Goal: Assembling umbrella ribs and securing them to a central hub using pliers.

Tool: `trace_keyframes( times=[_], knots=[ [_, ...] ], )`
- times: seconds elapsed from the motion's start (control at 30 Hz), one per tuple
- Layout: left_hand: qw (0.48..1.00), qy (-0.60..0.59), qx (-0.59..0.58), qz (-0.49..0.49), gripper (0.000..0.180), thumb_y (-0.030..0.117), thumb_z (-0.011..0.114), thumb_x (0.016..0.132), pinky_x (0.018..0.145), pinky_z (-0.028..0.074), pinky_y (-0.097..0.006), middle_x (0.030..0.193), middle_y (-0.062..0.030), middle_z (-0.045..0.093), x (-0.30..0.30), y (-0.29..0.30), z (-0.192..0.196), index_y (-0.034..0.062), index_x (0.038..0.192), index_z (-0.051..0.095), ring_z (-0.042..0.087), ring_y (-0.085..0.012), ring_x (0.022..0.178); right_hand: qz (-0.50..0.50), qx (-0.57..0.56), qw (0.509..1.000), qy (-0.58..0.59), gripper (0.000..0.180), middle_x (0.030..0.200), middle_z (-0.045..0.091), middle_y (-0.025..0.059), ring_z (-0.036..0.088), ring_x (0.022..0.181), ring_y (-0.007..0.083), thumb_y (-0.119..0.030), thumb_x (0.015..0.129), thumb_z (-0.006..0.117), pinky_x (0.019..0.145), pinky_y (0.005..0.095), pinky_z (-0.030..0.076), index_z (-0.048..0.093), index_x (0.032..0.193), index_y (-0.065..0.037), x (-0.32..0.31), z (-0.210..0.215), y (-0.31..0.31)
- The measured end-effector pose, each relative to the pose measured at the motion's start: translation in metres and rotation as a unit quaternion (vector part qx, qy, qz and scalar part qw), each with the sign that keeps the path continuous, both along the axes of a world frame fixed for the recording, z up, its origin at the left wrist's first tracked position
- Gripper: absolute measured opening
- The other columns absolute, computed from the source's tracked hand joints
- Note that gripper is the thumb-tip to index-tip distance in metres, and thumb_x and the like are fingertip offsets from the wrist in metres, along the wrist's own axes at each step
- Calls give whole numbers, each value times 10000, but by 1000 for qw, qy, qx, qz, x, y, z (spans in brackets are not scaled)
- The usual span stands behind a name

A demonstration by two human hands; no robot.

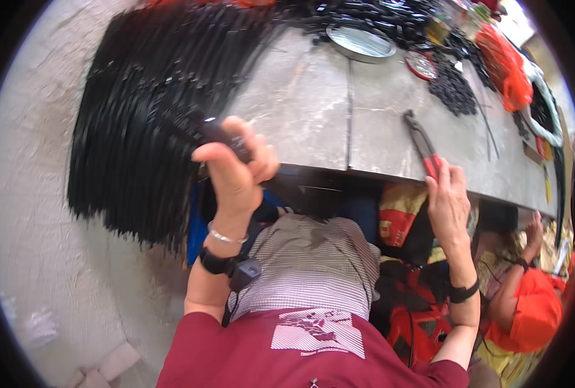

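My left hand (242,158) is raised by the left end of the table, its thumb and fingers closed round a black piece (226,137). Motion blur hides that piece's exact kind; it looks like part of a long black strip. Just beyond and to the left, a thick bundle of long thin black strips (138,123) hangs over the table's edge. At the front edge, my right hand (448,204) grips the red handles of a pair of pliers (422,137). The dark jaws of the pliers point away from me, over the tabletop.
The grey table (294,97) has a seam across it. Toward its back are a round mirror-like dish (361,43), a red-rimmed round container (420,64), a pile of small black parts (452,87) and a red plastic bag (504,68). A person in red (530,313) is at right.
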State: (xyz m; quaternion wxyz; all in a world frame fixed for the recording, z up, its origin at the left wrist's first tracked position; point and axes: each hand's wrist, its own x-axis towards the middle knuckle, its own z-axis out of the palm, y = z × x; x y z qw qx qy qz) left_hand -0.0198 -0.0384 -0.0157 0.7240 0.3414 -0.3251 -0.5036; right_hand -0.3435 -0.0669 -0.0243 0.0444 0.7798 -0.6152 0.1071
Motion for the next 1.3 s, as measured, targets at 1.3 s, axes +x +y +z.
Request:
trace_keyframes(
  times=[1.3],
  knots=[
    [968,-236,38,-77,1089,964,228,478,473,358,-173,698,-23,597,14,20,-5,-3,844,569,510,-36,582,141,691,448,-549,397,1143,579,259,640,982,338,-127,960,421,763,344,560,395,1287,96,89,89,40]
  ],
)
